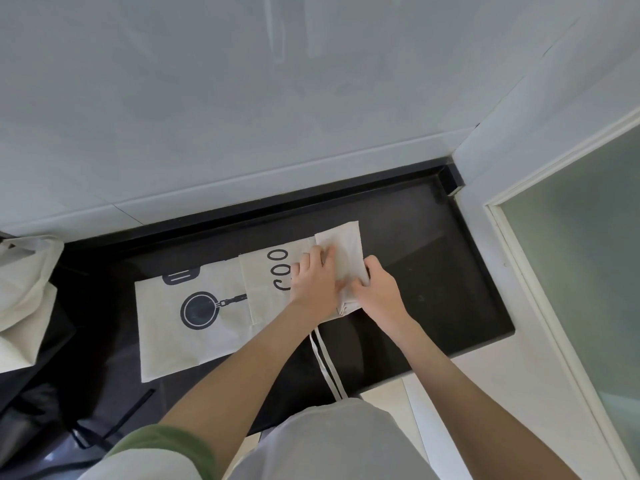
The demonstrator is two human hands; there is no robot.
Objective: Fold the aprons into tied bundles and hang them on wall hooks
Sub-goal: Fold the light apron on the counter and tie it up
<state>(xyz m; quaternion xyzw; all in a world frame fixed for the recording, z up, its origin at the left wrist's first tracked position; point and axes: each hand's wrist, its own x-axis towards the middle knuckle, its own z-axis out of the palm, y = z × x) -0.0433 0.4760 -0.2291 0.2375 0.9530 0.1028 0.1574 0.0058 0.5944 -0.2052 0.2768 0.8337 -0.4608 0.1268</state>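
The apron [166,327] is laid on the tabletop [433,265], its right end folded. The fold is pressed by the flat left hand [313,282] and gripped by the curled right hand [377,289]. Soft, limp cloth, probably best held at folded edges.

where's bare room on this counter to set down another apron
Widest bare patch: black counter right of the apron, from the right hand to the wall corner. A thin strip runs behind the apron. Crowded: under the left hand, the straps in front, the cloth pile at left.
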